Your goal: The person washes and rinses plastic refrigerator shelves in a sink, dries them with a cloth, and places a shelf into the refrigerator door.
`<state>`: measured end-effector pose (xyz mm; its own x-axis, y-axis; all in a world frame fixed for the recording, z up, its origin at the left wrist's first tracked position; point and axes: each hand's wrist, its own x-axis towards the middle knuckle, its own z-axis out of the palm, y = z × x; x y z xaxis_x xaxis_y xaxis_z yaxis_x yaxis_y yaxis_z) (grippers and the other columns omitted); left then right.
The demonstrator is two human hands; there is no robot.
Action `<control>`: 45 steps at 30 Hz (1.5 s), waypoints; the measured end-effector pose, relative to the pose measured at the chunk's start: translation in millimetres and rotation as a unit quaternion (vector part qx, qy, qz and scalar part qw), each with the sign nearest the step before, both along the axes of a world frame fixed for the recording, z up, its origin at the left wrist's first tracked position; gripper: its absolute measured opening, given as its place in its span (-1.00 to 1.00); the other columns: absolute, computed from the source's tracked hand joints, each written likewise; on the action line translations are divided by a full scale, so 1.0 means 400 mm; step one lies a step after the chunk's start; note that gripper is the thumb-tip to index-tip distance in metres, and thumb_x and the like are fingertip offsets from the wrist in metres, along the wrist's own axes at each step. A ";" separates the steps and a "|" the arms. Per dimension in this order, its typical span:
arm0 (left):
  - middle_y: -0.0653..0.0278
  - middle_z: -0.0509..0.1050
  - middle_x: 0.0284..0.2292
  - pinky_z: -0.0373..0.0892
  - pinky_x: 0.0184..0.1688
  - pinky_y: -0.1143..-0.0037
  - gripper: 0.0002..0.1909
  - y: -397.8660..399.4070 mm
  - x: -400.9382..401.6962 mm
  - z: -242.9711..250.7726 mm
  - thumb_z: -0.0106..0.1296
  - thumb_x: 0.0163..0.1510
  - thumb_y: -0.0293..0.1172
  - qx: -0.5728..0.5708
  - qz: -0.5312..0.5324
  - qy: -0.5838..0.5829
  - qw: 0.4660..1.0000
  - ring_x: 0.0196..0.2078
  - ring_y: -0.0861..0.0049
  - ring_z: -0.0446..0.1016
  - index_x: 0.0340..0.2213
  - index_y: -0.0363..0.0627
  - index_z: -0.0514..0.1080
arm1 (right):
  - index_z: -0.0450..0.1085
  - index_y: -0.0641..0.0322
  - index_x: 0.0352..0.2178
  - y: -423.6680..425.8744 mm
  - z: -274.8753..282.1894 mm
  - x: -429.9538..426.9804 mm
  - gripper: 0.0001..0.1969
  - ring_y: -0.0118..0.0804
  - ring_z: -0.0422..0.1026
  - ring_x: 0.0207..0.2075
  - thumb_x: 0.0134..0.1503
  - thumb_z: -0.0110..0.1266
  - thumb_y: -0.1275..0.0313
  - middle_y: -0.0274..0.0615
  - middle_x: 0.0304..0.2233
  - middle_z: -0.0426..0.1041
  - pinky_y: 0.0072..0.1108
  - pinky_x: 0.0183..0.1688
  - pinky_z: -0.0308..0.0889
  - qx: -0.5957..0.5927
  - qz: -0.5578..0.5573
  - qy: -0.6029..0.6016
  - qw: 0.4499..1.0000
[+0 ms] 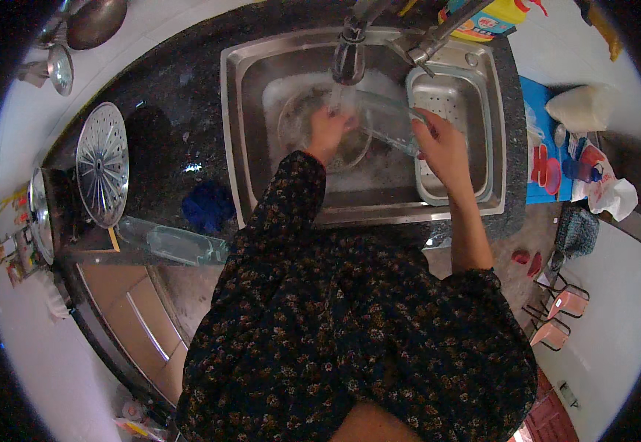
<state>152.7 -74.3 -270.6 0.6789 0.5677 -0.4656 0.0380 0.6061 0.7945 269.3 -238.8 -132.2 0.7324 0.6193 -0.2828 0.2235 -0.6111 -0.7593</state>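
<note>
A clear glass bottle (pixel 389 121) lies tilted across the stainless steel sink (pixel 233 127), under water running from the faucet (pixel 348 61). My right hand (pixel 442 143) grips its wide end on the right, beside the small perforated basin. At its other end is my left hand (pixel 331 130), fingers curled in the stream; blur hides whether they close on the glass. Beneath my left hand, a round clear dish or lid (pixel 290 132) sits in sudsy water. Another clear glass bottle (pixel 179 243) lies on the dark counter's front edge, near a blue scrubbing cloth or mesh (pixel 208 205).
A perforated metal steamer plate (pixel 102 164) stands at the left of the dark stone counter (pixel 171 132). Behind the sink's right corner is a yellow detergent bottle (pixel 483 21). A metal strainer basket (pixel 428 190) fills the small basin. Bags and cups crowd the blue surface (pixel 538 105) on the right.
</note>
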 end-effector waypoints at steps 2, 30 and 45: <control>0.17 0.34 -0.30 0.36 -0.19 0.35 -0.70 0.055 -0.046 -0.123 -0.08 -0.03 -0.50 0.133 -0.036 -0.060 0.989 -0.27 0.35 0.39 -0.21 -0.30 0.21 | 0.33 0.22 -0.19 0.022 0.011 -0.018 -0.61 -0.25 0.40 -0.45 -0.05 -0.07 0.26 -0.05 -0.47 0.35 -0.56 -0.45 0.28 0.015 0.045 -0.099 0.994; 0.34 0.34 -0.30 0.27 -0.19 0.58 -0.79 0.142 -0.227 0.268 -0.13 0.07 -0.41 0.381 0.143 0.006 0.914 -0.26 0.60 0.32 -0.23 -0.17 0.27 | 0.34 0.25 -0.23 0.096 -0.190 0.245 -0.73 -0.21 0.41 -0.29 0.08 -0.18 0.35 -0.11 -0.36 0.44 -0.55 -0.21 0.25 0.132 0.055 -0.196 0.970; 0.33 0.36 -0.30 0.24 -0.14 0.58 -0.80 -0.003 -0.426 0.351 -0.12 0.04 -0.43 0.448 0.123 0.017 0.885 -0.22 0.59 0.32 -0.25 -0.16 0.33 | 0.06 0.23 0.01 0.121 0.001 -0.287 -0.35 0.02 0.17 0.00 -0.12 0.10 0.28 0.07 -0.04 0.18 -0.36 0.04 0.04 0.185 0.384 -0.130 0.895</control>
<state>-17.8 -75.6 -130.4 0.4781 0.8479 0.2292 0.0249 -0.2739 0.9614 154.6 -190.4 -131.7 0.0622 0.9846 0.1637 0.6691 0.0805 -0.7388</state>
